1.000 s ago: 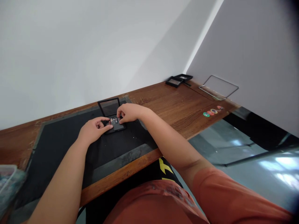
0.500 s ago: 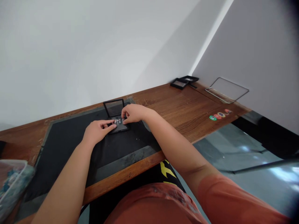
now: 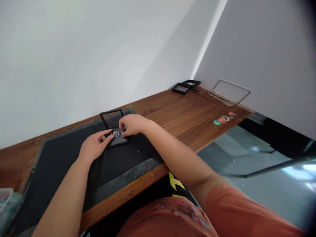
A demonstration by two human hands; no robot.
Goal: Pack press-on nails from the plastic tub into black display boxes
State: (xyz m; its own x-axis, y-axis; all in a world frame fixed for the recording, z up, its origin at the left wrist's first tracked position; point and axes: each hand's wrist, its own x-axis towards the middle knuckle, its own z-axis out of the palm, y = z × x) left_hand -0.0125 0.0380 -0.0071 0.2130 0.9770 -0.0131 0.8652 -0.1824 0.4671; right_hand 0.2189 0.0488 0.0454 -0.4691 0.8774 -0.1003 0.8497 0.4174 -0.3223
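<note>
A black hinged display frame (image 3: 118, 143) with clear panes lies opened on the dark mat, its lid (image 3: 112, 119) tilted up at the back. Across its lower half runs a short row of small shiny pieces (image 3: 118, 133), too small to name. At the left end of this row, my left hand (image 3: 95, 146) brings its thumb and index finger close together over the pieces. My right hand (image 3: 133, 124) has curled fingers, with thumb and index pinched at the row's right end. What is between the fingertips of either hand is hidden.
Two more black frames (image 3: 181, 88) lie in the far corner. A wire stand (image 3: 229, 93) leans by the side wall, near several round coloured stickers (image 3: 221, 120). A clear plastic tub (image 3: 7, 200) stands at lower left. The wooden table's front edge (image 3: 128, 193) is near my body.
The view has shifted, so the scene sits a little further left. Both hands stay at the row of pieces in the display frame, with only slight finger movement.
</note>
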